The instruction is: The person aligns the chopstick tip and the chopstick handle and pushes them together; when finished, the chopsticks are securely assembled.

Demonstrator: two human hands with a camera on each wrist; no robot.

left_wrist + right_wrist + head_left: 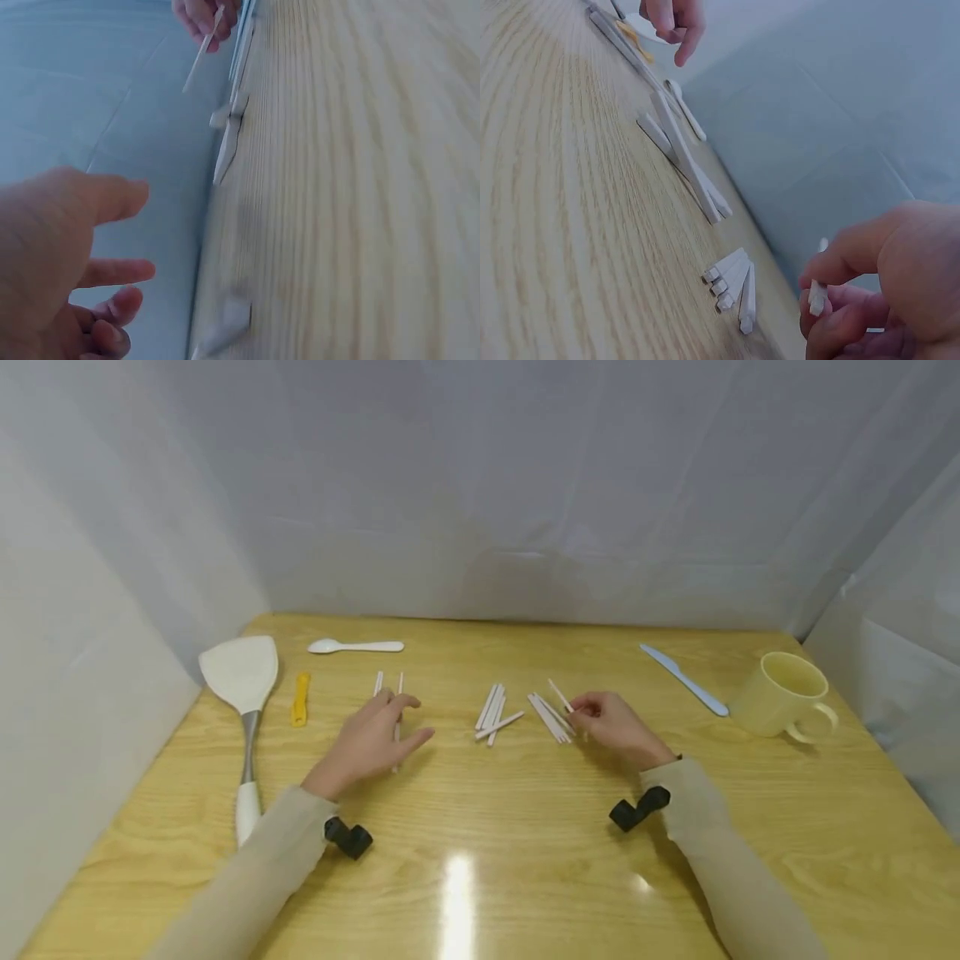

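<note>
Sorting sticks seems underway: the right hand (611,724) pinches one white stick (560,695) above the pile (551,718) at three o'clock; the left hand (371,739) rests relaxed over two sticks (397,693) on the worktop (480,860). Next, carry it across.

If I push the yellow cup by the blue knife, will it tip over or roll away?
Probably neither. The yellow cup stands upright on the table, wide and squat, so a push should slide it. If it did topple, its handle would likely stop the rolling. It looks empty, so probably light.
</note>
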